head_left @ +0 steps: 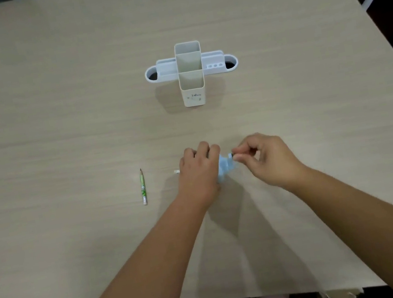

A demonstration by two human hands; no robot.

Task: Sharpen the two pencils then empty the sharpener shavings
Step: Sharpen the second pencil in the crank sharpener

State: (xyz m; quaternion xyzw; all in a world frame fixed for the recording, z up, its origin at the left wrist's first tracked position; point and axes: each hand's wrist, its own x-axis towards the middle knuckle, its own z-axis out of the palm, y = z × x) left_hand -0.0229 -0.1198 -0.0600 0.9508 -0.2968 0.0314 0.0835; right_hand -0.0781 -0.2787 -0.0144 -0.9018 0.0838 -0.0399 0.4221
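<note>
A light blue sharpener (225, 166) stands on the table between my hands. My left hand (198, 172) curls over its left side and holds it. A white pencil end (176, 171) sticks out to the left from under that hand; the rest of this pencil is hidden. My right hand (263, 159) pinches a small dark handle (230, 155) on the sharpener's right side. A green pencil (142, 187) lies alone on the table to the left, its dark tip pointing away from me.
A white and cream desk organizer (191, 72) with several compartments stands beyond the hands near the table's middle. The beige wooden table (54, 121) ends at a near edge by my body and a right edge beside a dark floor.
</note>
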